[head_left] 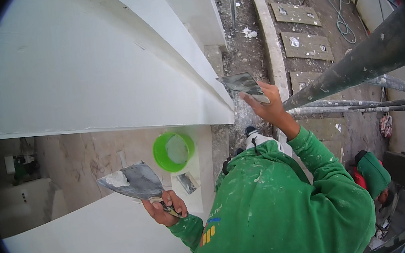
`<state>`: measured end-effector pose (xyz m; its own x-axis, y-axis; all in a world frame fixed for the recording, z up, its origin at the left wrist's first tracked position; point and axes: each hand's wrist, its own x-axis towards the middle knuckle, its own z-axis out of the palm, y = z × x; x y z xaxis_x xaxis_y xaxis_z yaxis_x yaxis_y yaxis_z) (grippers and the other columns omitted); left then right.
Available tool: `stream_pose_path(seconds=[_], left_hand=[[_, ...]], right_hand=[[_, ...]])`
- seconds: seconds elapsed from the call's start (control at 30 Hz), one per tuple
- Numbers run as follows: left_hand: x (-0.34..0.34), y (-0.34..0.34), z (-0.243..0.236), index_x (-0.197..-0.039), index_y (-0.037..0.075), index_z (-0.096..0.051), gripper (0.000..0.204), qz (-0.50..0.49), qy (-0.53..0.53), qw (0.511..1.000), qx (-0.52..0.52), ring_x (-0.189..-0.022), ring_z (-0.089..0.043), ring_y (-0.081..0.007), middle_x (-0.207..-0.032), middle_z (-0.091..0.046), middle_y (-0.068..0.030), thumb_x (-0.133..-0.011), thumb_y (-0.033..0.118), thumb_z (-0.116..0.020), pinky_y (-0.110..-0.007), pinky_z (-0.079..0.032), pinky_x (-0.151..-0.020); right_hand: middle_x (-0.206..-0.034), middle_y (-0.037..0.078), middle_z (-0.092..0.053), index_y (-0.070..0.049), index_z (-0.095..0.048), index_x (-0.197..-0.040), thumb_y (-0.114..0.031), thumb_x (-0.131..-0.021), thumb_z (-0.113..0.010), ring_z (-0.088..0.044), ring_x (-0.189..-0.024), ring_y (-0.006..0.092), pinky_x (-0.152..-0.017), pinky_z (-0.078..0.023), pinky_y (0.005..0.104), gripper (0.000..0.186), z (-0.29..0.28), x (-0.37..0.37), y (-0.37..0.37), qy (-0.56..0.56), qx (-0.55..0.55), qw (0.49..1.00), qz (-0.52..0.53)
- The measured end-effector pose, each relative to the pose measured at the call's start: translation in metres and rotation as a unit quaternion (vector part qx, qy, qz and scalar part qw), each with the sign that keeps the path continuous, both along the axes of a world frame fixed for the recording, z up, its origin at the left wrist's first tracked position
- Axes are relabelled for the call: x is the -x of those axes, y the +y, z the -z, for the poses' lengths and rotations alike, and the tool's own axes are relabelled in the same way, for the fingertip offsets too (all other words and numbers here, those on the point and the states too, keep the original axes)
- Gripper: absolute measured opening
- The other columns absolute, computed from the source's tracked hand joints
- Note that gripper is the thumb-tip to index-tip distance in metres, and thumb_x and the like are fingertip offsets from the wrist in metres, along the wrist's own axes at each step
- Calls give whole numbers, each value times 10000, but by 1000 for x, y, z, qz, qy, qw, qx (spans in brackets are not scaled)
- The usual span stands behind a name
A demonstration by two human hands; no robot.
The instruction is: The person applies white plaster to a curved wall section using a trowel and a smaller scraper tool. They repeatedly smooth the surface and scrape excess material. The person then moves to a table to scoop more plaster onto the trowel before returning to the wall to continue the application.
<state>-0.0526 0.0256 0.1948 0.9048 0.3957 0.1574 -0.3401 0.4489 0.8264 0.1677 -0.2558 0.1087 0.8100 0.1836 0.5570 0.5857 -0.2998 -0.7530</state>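
My left hand (164,208) is wrapped round the handle of a broad putty knife (139,179). White filler paste (115,179) lies on the far left part of its grey-smeared blade. Up and to the right, my right hand (270,108) grips a flat steel spreader blade (243,85) between thumb and fingers. The blade's left corner is at the outer edge of the white wall (107,62); whether it touches cannot be made out. Beyond the putty knife, a bright green bucket (159,153) holds pale grey-white material (177,150).
Another flat smeared blade (187,183) lies on a pale ledge near the bucket. Thick metal scaffold poles (354,63) cross at the right. A person in a green head covering (373,175) is low at the right. Below lie concrete slabs (306,45) and a coiled hose (344,27).
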Motion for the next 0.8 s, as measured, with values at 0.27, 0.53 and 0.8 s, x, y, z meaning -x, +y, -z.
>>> stream_pose_path(seconds=[0.27, 0.53, 0.8], left_hand=[[4, 7, 5, -1471, 155, -100, 659, 37, 9, 999, 39, -427, -422, -188, -746, -417, -125, -954, 230, -502, -308, -423, -258], [8, 9, 9, -1437, 86, -129, 579, 29, 13, 999, -33, -410, -422, -161, -771, -377, -92, -981, 281, -427, -278, -405, -228], [3, 12, 9, -1414, 57, -153, 537, 36, 7, 999, -11, -403, -404, -143, -779, -371, -93, -991, 257, -416, -259, -391, -212]], right_hand=[[-807, 71, -709, -3, -689, -914, -115, -837, -732, -666, -699, 119, -652, -531, 256, 142, -77, 4, 20, 239, -338, 910, -28], [-689, 126, -651, -11, -704, -898, 2, -679, -773, -656, -598, 213, -540, -496, 280, 230, -113, 12, -2, -164, -20, 985, 46], [-702, 122, -672, -14, -713, -803, 0, -690, -789, -637, -552, 185, -520, -478, 258, 137, -86, 97, -80, -147, 31, 941, 305]])
